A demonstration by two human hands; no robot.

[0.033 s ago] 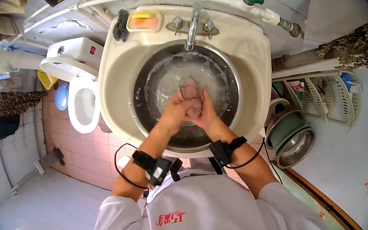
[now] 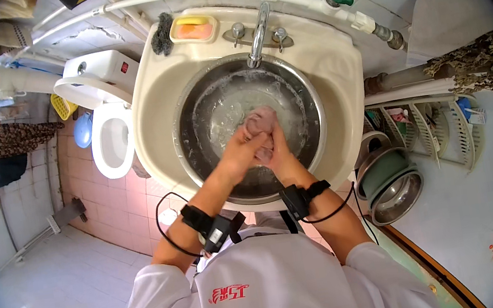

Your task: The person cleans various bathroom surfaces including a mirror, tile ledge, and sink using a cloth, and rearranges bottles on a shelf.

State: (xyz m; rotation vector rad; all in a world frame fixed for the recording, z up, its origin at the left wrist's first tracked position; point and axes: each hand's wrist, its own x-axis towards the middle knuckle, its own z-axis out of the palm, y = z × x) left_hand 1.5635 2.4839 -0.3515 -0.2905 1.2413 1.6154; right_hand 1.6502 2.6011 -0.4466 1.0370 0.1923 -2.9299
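Observation:
A steel basin of cloudy, sudsy water sits in the cream washbasin. Over the water I hold a crumpled, pinkish wet cloth between both hands. My left hand is closed round its lower left side, thumb across it. From the right, my right hand cups the same bundle, its fingers partly hidden behind the cloth. Above the basin's far rim hangs the chrome faucet.
A soap dish and a dark scouring pad lie on the sink's back left ledge. To the left stands a white toilet. Several metal bowls and a slotted plastic rack are on the right.
The cloth is bunched more compactly and sits slightly further right. My left hand has shifted a little to the right, while the right hand stays nearly in place.

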